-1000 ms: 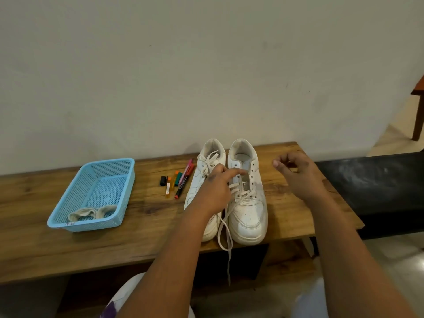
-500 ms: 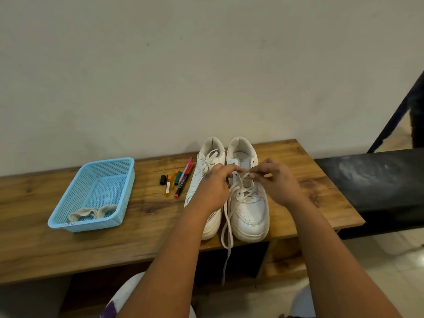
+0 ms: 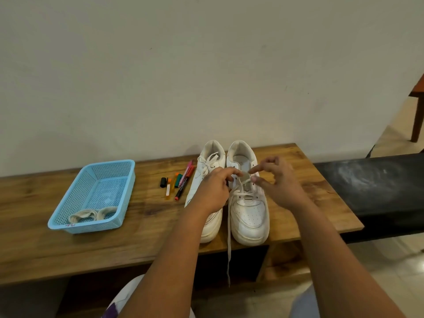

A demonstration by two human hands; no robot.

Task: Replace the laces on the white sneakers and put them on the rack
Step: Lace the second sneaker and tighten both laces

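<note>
Light blue mesh basket (image 3: 75,204): stands at the left of the wooden bench (image 3: 142,228); holds a coil of pale spare laces (image 3: 91,213) against its near wall.

Markers (image 3: 181,183): a small cluster, pink, green, orange and black-capped, lying on the bench between basket and shoes.

Left sneaker (image 3: 206,171): white, heel toward the wall, laced and tied in a bow, partly covered by the left hand (image 3: 212,191).

Left hand: fingers curled, thumb and forefinger pinching the lace (image 3: 230,226) at the upper eyelets of the right sneaker (image 3: 249,214).

Right sneaker: white, touching the left one, toe at the bench's near edge; lower eyelets threaded, upper ones bare. One lace end trails over the bench edge and hangs below.

Right hand (image 3: 278,183): over the tongue, thumb and forefinger closing on the lace loop opposite the left hand; whether they actually grip it cannot be made out.

Black bench (image 3: 371,182): adjoins at the right.
</note>
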